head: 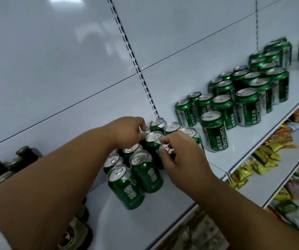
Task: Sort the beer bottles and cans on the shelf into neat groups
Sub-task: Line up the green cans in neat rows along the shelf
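left hand [127,131] – can rim pinched, back of shelf [244,141] | right hand [179,152] – can top [165,147] pinched mid-cluster | risk: packed cans [138,170] nudged, toppled off front edge

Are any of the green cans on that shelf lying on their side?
No. Every green can in view, from the cluster under the hands to the Tsingtao can and beyond, stands upright with its silver top up.

Both hands over green can cluster [138,159] on white shelf [172,204]: left hand [129,131] pinching a can top, right hand [179,152] gripping another. Tsingtao cans [244,98] at 2 o'clock, bottles [6,166] at 9.
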The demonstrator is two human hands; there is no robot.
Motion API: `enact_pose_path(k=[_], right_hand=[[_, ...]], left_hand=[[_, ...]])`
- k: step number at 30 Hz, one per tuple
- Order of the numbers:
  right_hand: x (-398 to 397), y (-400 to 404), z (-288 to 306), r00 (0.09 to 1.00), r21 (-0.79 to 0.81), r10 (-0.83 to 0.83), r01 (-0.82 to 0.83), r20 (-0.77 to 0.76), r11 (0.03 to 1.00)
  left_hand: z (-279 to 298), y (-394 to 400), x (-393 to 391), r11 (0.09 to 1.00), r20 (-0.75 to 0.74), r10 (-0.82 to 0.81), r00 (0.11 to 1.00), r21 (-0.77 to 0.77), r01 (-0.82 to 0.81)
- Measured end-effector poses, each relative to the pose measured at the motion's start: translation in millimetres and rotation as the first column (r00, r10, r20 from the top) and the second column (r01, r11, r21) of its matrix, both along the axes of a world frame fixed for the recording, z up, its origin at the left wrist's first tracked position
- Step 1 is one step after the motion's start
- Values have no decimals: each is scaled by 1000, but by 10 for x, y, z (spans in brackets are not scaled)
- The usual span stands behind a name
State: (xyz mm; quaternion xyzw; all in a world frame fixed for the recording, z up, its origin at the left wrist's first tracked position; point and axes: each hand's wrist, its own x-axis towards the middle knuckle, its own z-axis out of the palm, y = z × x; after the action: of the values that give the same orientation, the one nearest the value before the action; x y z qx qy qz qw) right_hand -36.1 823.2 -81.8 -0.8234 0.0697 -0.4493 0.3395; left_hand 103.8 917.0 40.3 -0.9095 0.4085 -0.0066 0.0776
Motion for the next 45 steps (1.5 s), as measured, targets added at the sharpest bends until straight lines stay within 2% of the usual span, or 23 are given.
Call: enact_pose_path(k=[4,6,12,16,19,23,27,30,41,45], right_hand=[[141,-157,96,999,-111,32,-32,6,993],[222,-242,173,996,-123,79,-84,-43,989],[631,-548,496,912,-110,211,-264,-353,958],[923,-705,657,784,-141,233,-375,-575,916],[1117,-787,710,730,-191,208,-423,-651,886],[1254,-838,658,703,-216,206,-462,-681,860],[1273,-846,607,698,-222,232,-495,-678,840],[1309,-867,610,689,-165,252,-478,-679,863],[1293,-880,573,695,-159,276,-492,-664,856],[1218,-901,606,719,-150,304,-493,-625,857]], left_hand=[[-61,-47,196,999,-38,24,999,33,-23],[-76,-73,310,999,-35,40,999,25,-39],[-100,-169,672,993,25,111,993,29,-112],[-156,-244,782,991,-39,118,992,70,-115],[-147,-325,806,991,1,82,997,108,-81],[-181,-362,829,972,87,28,996,231,-47],[-181,-351,882,971,52,28,998,235,-39],[-171,-370,913,967,42,26,999,253,-36],[-161,-483,903,932,149,30,988,354,-82],[-160,-499,834,927,249,-15,968,367,-80]])
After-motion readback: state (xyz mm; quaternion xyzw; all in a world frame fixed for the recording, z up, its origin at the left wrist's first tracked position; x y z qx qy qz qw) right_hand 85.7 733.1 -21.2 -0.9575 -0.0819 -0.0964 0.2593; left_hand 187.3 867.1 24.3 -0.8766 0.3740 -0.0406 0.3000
